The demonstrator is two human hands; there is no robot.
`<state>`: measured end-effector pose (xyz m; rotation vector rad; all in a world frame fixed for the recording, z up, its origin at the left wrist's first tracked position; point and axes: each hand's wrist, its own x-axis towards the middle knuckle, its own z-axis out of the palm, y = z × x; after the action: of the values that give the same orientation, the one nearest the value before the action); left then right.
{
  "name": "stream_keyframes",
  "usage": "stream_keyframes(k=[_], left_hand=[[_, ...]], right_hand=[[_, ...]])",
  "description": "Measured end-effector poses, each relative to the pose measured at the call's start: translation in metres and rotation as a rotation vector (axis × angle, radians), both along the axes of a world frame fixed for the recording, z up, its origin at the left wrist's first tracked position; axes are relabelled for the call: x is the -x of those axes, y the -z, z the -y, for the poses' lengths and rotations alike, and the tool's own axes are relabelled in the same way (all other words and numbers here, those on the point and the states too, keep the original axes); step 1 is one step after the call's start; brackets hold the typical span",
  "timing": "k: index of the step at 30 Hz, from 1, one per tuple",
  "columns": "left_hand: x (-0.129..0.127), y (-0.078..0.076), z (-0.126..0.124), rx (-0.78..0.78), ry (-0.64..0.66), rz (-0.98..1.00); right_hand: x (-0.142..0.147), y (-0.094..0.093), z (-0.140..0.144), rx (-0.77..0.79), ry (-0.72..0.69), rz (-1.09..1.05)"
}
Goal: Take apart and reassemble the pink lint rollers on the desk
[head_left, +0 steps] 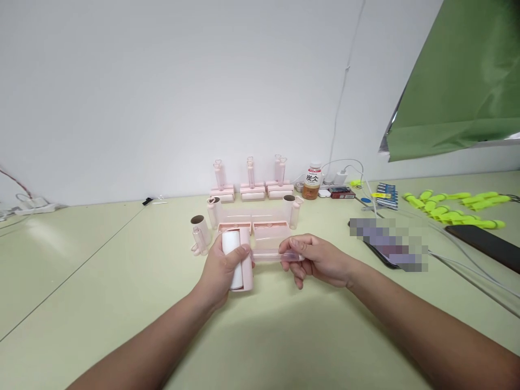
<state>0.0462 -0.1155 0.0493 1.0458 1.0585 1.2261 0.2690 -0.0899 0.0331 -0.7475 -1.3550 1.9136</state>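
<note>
Head view: the left hand [225,269] is wrapped around the white roll [233,254] end of a pink lint roller [247,259], thumb across the roll. Fingers of the right hand [314,259] pinch its translucent pink handle [271,253]. Both hold it just above the table [101,281], near the middle. More pink roller parts [252,214] stand behind, a drink bottle [312,181] and yellow-green pieces [455,207] along the far edge
</note>
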Motion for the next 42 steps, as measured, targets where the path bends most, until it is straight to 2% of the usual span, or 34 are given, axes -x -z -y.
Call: stream_keyframes(k=[6,10,13,17,19,26,42], left_hand=[[-0.003,0.006,0.003,0.005,-0.048,-0.032],[-0.003,0.007,0.004,-0.006,-0.058,-0.053],[-0.001,0.004,0.003,-0.02,-0.068,-0.051],[0.0,0.001,0.003,-0.019,-0.036,-0.039],[-0.001,0.0,0.004,-0.02,-0.03,-0.031],[-0.002,0.004,0.006,-0.01,-0.058,0.032],[-0.005,0.004,0.01,0.024,-0.079,0.006]], right_hand=[[0.006,0.001,0.0,0.005,0.148,-0.01],[0.006,0.0,0.003,0.016,0.177,-0.098],[0.004,-0.003,0.005,0.031,0.107,-0.167],[0.005,-0.009,0.01,0.08,-0.073,-0.273],[0.008,-0.01,0.013,0.099,-0.082,-0.325],[0.018,-0.01,0.018,0.144,0.074,-0.38],[0.024,-0.015,0.028,0.131,0.277,-0.331]])
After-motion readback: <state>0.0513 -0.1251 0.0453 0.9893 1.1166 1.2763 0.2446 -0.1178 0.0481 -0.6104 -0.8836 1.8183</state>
